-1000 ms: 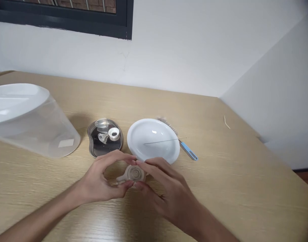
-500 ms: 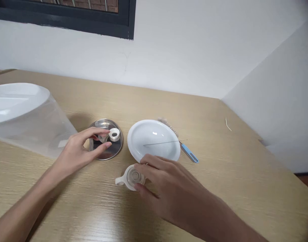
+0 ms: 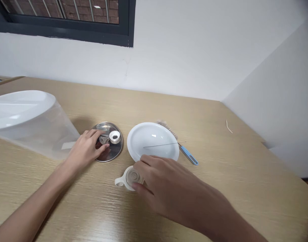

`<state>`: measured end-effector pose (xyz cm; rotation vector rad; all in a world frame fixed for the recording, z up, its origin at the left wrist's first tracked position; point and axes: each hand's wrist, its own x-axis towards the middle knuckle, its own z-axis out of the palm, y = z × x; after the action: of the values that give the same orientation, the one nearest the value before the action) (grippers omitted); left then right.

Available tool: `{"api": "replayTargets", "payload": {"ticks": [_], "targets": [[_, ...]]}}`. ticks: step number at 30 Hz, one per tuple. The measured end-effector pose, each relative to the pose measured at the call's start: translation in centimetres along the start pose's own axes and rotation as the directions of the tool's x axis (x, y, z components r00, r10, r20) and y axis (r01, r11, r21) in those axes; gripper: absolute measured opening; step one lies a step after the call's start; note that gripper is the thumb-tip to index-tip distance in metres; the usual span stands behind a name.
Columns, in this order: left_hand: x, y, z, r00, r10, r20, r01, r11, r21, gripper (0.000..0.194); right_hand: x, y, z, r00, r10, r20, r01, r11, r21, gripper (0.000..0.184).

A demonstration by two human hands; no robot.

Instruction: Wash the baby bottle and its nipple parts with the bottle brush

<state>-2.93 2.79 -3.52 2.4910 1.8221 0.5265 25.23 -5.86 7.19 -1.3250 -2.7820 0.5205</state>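
Note:
My left hand (image 3: 89,146) is over a round shiny metal dish (image 3: 109,155), with thumb and fingers apart. Between its fingertips and the dish lies a small clear plastic piece (image 3: 103,139); contact is hard to make out. A white ring-shaped part (image 3: 115,136) rests on the same dish, right of the fingertips, and a clear part (image 3: 103,126) lies behind. My right hand (image 3: 159,181) grips a small translucent round piece (image 3: 132,178) with a looped side handle and concentric rings inside. Part of that piece is hidden by the fingers.
Behind my right hand stands a white oval bowl (image 3: 152,137). A bristle brush (image 3: 166,127) lies behind it, and a blue handle (image 3: 189,154) with a thin wire reaches over its rim. At left a large translucent container (image 3: 55,134) stands near my left forearm.
My left hand has moved left, away from the white ring and toward the small clear piece on the dish. My right hand stays on the handled piece. The view has tilted up slightly.

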Motion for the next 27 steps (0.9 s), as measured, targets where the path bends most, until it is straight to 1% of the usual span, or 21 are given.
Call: {"api": "replayTargets", "payload": {"ticks": [3, 6, 8, 10, 12, 14, 17, 20, 22, 24, 27], "targets": [[0.1, 0.0, 0.4, 0.998, -0.039, 0.054, 0.037, 0.999, 0.041, 0.046, -0.4, 0.0, 0.2, 0.996, -0.056, -0.068, 0.057, 0.998, 0.005, 0.017], [0.1, 0.1, 0.5, 0.994, -0.061, 0.095, 0.057, 0.997, 0.049, 0.042, -0.7, 0.0, 0.2, 0.991, -0.094, -0.095, 0.098, 0.994, 0.038, 0.015], [0.1, 0.1, 0.4, 0.992, -0.068, 0.104, 0.063, 0.997, 0.052, 0.039, -0.9, 0.1, -0.2, 0.994, -0.066, -0.092, 0.073, 0.995, 0.067, 0.016], [0.0, 0.1, 0.1, 0.993, -0.079, 0.086, 0.076, 0.996, 0.046, 0.038, -1.0, 0.2, -0.7, 0.994, -0.012, -0.106, 0.023, 0.995, 0.098, 0.021], [-0.1, 0.0, -0.3, 0.995, -0.089, 0.033, 0.089, 0.996, 0.018, 0.039, -1.1, 0.3, -1.1, 0.988, 0.035, -0.151, -0.017, 0.993, 0.117, 0.025], [-0.3, 0.0, -0.8, 0.995, -0.079, -0.053, 0.077, 0.996, -0.038, 0.041, -0.9, 0.5, -1.4, 0.974, 0.048, -0.219, -0.024, 0.993, 0.114, 0.025], [-0.4, 0.5, -1.5, 0.981, -0.008, -0.195, -0.014, 0.994, -0.112, 0.041, 0.3, 0.7, -1.2, 0.948, 0.011, -0.318, 0.028, 0.993, 0.118, 0.018], [-0.7, 1.9, -2.1, 0.951, 0.088, -0.296, -0.136, 0.98, -0.145, 0.041, 2.6, 0.8, -0.7, 0.931, -0.014, -0.365, 0.087, 0.979, 0.184, 0.019], [-0.9, 3.1, -2.3, 0.925, 0.115, -0.362, -0.184, 0.97, -0.162, 0.04, 4.4, 0.8, -0.2, 0.921, -0.038, -0.389, 0.127, 0.97, 0.208, 0.02], [-1.1, 4.0, -2.4, 0.895, 0.12, -0.43, -0.212, 0.962, -0.173, 0.038, 6.2, 0.8, 0.3, 0.908, -0.033, -0.417, 0.121, 0.975, 0.187, 0.018], [-1.3, 4.8, -2.1, 0.852, 0.12, -0.51, -0.238, 0.956, -0.174, 0.039, 8.1, 0.5, 1.0, 0.909, -0.009, -0.416, 0.089, 0.981, 0.173, 0.023]]}}
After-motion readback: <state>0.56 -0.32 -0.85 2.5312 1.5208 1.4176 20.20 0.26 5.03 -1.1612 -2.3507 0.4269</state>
